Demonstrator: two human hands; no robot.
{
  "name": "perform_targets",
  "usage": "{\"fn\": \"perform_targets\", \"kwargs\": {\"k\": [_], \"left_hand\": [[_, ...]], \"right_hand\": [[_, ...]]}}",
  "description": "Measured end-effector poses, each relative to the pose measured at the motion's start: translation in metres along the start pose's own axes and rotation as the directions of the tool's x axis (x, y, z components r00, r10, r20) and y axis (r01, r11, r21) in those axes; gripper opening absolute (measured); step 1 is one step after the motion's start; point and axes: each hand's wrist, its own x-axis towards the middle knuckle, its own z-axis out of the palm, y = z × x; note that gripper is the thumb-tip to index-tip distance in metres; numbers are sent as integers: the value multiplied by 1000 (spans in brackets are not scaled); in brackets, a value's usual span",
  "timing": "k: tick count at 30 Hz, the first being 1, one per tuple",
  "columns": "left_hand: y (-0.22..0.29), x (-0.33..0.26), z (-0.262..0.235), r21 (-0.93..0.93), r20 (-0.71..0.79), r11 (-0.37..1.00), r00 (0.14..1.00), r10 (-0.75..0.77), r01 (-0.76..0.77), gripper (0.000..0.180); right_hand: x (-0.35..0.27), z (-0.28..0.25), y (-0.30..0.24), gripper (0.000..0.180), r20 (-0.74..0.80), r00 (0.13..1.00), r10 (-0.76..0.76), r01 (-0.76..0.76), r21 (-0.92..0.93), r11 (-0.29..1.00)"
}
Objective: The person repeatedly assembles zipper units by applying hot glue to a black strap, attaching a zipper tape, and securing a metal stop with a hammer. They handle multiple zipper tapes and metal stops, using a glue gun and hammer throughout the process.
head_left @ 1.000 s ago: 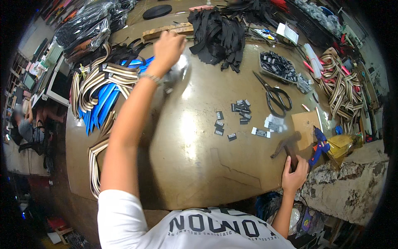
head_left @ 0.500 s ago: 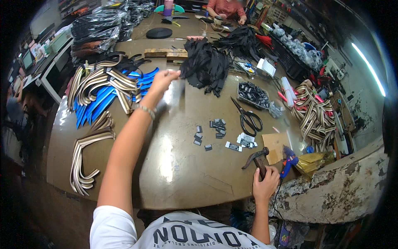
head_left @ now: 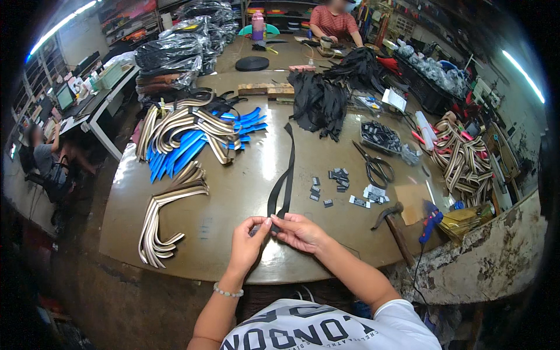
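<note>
— At six o'clock, near the bench [head_left: 233, 256] edge, what have the hands got?
— Left hand [head_left: 248, 242] and right hand [head_left: 297, 232] both pinch the near end of a black strap [head_left: 284, 181], fingers closed on it.
— How would it handle?
— Light, limp and probably a bit slick; best gripped at that folded end.
— Beyond it?
— Small black clips [head_left: 329, 186] at one o'clock, a hammer [head_left: 395, 224] and scissors [head_left: 373, 166] at two, blue strips [head_left: 186, 146] at eleven.
</note>
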Motion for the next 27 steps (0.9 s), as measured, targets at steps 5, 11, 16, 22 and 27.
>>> {"fn": "perform_targets", "kwargs": {"k": [5,11,16,22,27], "left_hand": [[-2,-3,-31,-289,-188,956,976,-112,54,23],[0,1,-31,-423,-114,905,993,-19,-31,20],[5,-14,-23,-53,-162,978,969,189,-200,14],[3,-47,-24,308,-56,897,935,351,-318,11],[-8,-64,-13,263,-22,949,982,185,-173,12]], "right_hand": [[32,18,-67,15,-364,929,-62,-102,-413,905],[45,63,-77,53,-293,956,18,-20,-4,1000],[26,52,-15,31,54,998,43,-34,-155,987],[88,18,-142,22,10,1000,21,-15,-404,915],[156,46,-260,12,-228,904,-362,136,-650,748]]}}
